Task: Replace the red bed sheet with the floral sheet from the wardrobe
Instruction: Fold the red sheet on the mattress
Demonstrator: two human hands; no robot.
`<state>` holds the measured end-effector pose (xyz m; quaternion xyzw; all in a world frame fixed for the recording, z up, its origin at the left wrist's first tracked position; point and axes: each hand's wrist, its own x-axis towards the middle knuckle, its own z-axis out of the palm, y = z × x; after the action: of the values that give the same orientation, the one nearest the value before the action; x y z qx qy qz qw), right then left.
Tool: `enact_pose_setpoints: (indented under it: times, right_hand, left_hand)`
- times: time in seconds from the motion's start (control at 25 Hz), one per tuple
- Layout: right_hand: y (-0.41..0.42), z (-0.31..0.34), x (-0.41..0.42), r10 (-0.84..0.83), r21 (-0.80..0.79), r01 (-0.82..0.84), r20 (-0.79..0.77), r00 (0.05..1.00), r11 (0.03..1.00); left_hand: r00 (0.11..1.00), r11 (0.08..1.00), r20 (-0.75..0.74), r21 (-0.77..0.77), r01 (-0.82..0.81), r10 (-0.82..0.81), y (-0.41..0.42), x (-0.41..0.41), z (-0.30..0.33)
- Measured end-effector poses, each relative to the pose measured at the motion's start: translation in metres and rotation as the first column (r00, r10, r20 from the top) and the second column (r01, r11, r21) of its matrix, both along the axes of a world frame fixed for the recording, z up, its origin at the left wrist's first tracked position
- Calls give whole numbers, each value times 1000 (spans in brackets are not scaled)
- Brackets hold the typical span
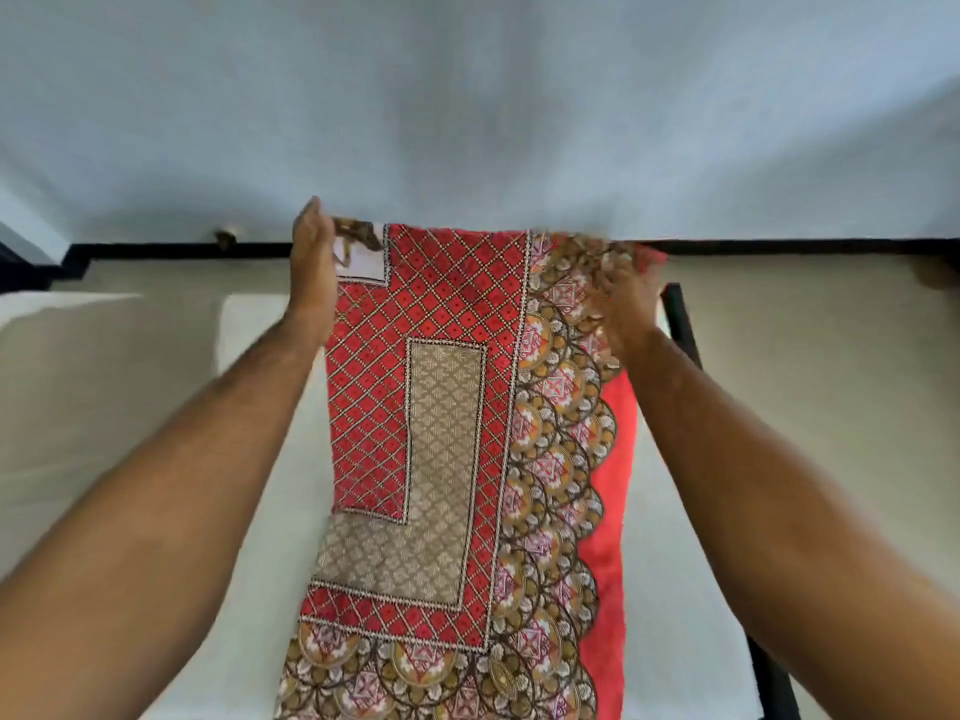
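Observation:
A folded red sheet [447,439] with a diamond lattice, a beige patterned panel and a scalloped brown-gold border hangs in front of me, held up by its top edge. My left hand [311,262] grips the top left corner, fingers pinched on the cloth. At the top right corner my right hand [621,293], blurred by motion, holds the bunched edge. The sheet's lower part drapes down over a bare white mattress [244,589] beneath it. Both forearms reach forward on either side of the cloth.
A black metal bed frame bar [683,324] runs along the mattress's right side. A second pale mattress or cushion [78,387] lies to the left. Behind stands a pale blue wall [478,106] with a black skirting strip [779,246] above a beige floor.

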<state>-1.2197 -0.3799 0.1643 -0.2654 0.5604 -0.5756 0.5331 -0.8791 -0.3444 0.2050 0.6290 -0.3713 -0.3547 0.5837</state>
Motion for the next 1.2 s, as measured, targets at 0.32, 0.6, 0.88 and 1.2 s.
enact_pose_setpoints:
  times: [0.32,0.6,0.88,1.2]
  right_hand:
    - [253,-221,-27,406,631,-279,-62,912,724]
    - [379,-326,-64,665,877,166,-453,594,450]
    - [455,-370,-54,388,806,33,-320,865,591]
    - [518,-366,-62,420,767,-230,-56,906,600]
  left_hand:
    - [879,592,123,780,202,-461,238,4,-243]
    - [854,414,309,902,-124,-418,364,66,-382]
    - [895,339,210,938,-71,-393,418,94,-442]
    - [927,468,-106,839,278,-361,465,84,-406]
